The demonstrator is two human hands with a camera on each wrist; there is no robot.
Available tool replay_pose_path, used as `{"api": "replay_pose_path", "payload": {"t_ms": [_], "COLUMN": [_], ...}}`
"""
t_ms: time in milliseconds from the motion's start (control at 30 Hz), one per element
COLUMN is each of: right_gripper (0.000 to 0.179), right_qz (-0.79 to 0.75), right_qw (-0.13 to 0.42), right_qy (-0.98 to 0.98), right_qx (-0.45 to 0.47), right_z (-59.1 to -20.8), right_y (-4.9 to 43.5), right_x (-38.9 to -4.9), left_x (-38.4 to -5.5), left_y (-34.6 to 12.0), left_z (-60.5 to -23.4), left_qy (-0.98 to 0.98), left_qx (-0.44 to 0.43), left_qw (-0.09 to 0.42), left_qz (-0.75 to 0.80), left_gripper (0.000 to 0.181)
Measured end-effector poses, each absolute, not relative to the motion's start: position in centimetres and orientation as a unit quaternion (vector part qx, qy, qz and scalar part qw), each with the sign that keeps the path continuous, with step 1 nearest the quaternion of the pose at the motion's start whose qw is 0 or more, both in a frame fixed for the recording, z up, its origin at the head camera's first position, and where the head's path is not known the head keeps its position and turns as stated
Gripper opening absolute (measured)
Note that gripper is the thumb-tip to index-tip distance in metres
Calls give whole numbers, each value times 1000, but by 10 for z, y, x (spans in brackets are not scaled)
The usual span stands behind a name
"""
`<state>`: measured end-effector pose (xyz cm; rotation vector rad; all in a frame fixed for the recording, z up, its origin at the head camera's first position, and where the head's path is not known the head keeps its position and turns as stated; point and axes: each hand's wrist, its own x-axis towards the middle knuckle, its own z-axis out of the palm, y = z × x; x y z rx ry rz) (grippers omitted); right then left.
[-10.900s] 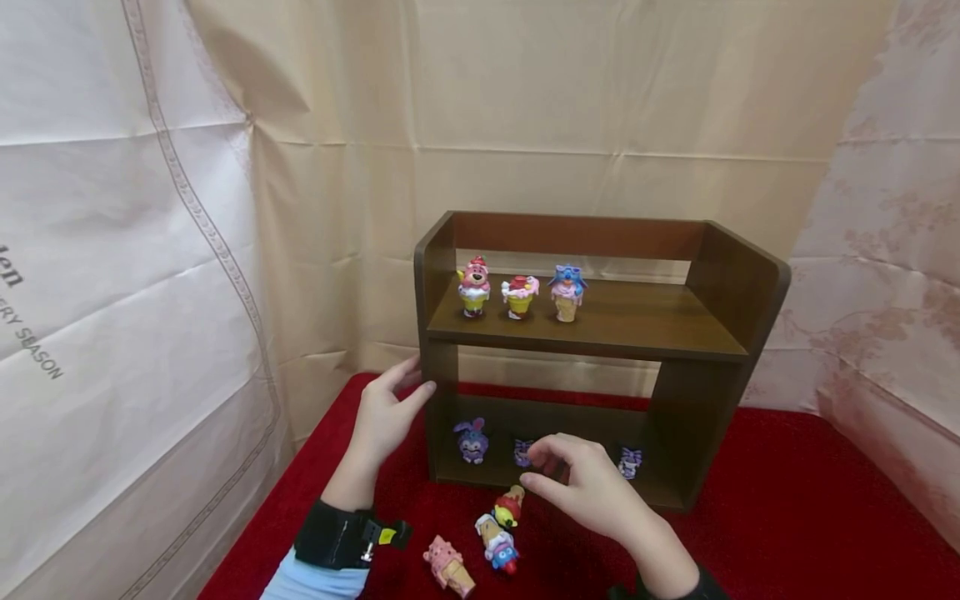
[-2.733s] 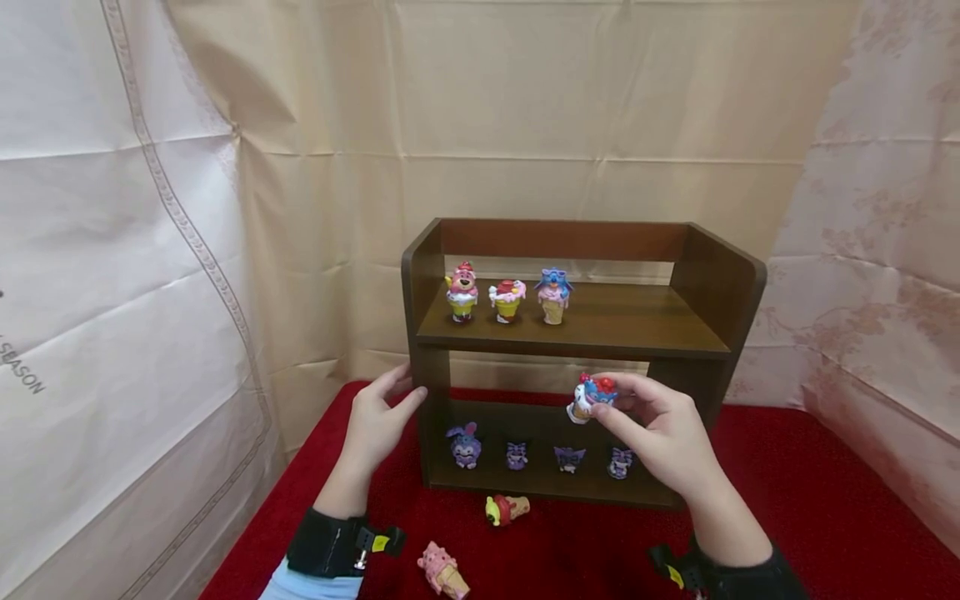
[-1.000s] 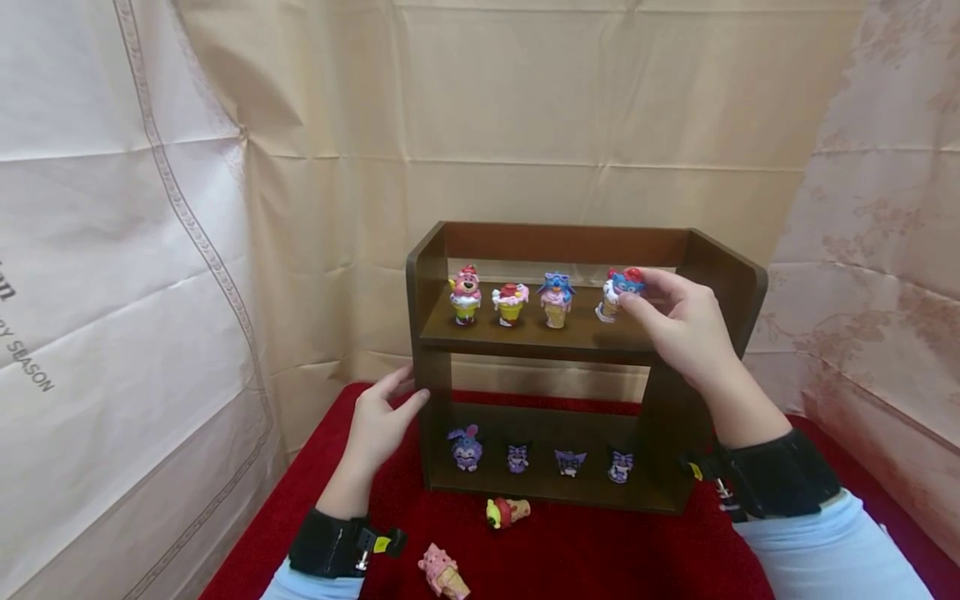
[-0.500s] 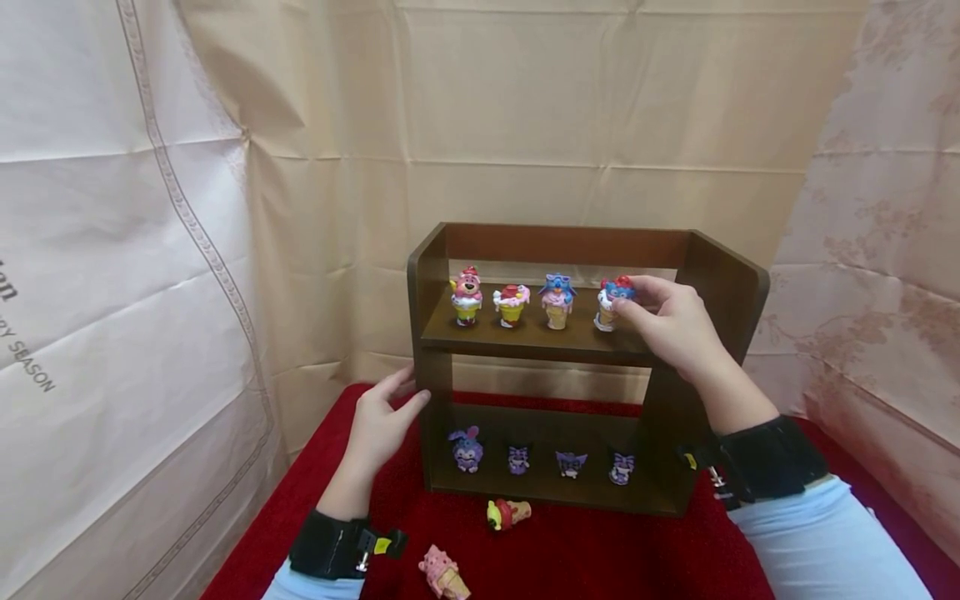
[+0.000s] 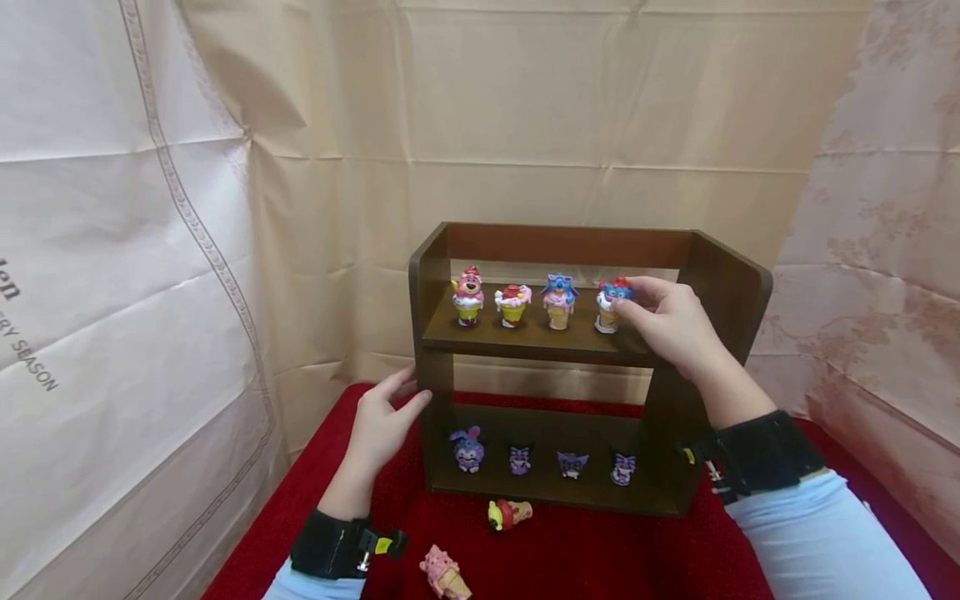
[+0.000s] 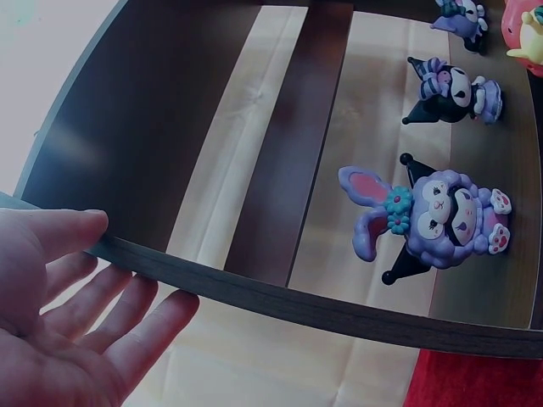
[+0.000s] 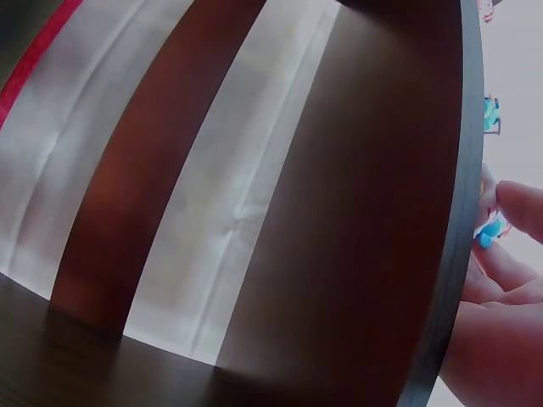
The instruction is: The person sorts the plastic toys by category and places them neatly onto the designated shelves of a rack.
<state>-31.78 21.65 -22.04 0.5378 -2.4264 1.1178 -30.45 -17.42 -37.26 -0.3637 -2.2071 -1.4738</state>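
Note:
My right hand (image 5: 671,325) pinches a blue-headed ice-cream-cone figurine (image 5: 607,317) with red on top, upright at the upper board of a brown wooden shelf (image 5: 675,333). Left of it stand three figurines in a row: a blue one with glasses on a cone (image 5: 558,304), a pink-and-yellow cup figurine (image 5: 513,307) and a pink bear figurine (image 5: 468,298). My left hand (image 5: 382,421) rests its fingers against the shelf's left side panel, thumb at the front edge; the left wrist view shows this hand (image 6: 93,305) with fingers spread along the panel edge.
Several purple figurines, among them a rabbit-eared one (image 5: 468,450), stand on the lower board. On the red cloth (image 5: 570,550) in front lie a yellow-and-red cone figurine (image 5: 509,514) and a pink cone figurine (image 5: 445,573). A beige curtain (image 5: 525,100) hangs behind.
Since the oldest frame, another purple figurine stands on the lower board. My right hand has carried the blue-headed figurine from the cloth up to the upper board and straightened it. The left hand stays put.

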Motion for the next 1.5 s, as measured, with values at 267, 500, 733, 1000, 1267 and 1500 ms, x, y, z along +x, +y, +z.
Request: {"api": "replay_pose_path", "payload": {"t_ms": [267,500,733,1000,1267,1500], "right_gripper": [52,53,52,53,53,52], "right_qz": [410,420,428,440,436,427], "right_qw": [195,191,188,172,175,182], "right_qy": [-871,-865,-862,-859,-860,-863], "right_qx": [190,195,196,199,199,199], "right_z": [-220,-221,-221,-220,-222,-223], "right_y": [215,215,214,213,212,211], "right_x": [-321,-324,-324,-324,-324,-326], "left_x": [-304,-304,-304,-303,-303,-303], "left_y": [-174,-174,-175,-175,-174,-174], "left_z": [-372,-372,-372,-372,-371,-372], "left_qy": [-802,-802,-801,-802,-804,-804], "left_qx": [-132,-130,-130,-132,-131,-129], "left_qw": [230,229,227,227,229,227], "left_qz": [-535,-536,-538,-537,-533,-534], "left_gripper": [49,49,49,50,49,50]}}
